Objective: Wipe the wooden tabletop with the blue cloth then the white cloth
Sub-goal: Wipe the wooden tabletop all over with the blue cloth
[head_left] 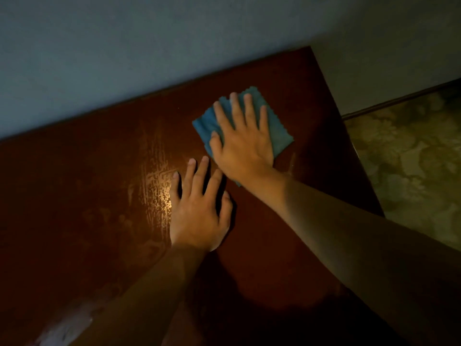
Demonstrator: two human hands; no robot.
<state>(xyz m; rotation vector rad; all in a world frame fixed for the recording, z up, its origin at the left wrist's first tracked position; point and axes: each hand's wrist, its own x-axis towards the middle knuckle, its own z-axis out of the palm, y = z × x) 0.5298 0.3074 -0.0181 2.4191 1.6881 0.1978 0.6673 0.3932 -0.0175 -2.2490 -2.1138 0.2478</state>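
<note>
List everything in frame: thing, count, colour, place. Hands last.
blue cloth: 1, blue, flat on the tabletop near its far right corner, under the right hand
wooden tabletop: 1, dark reddish brown, fills the middle of the view, streaky sheen left of the left hand
pale object: 1, whitish, bottom left edge, too dim to identify
wall: 1, grey-blue, behind the tabletop
floor: 1, patterned olive, right of the tabletop
left hand: 1, fingers spread, resting flat on bare wood
right hand: 1, fingers straight, pressing on the blue cloth
</note>
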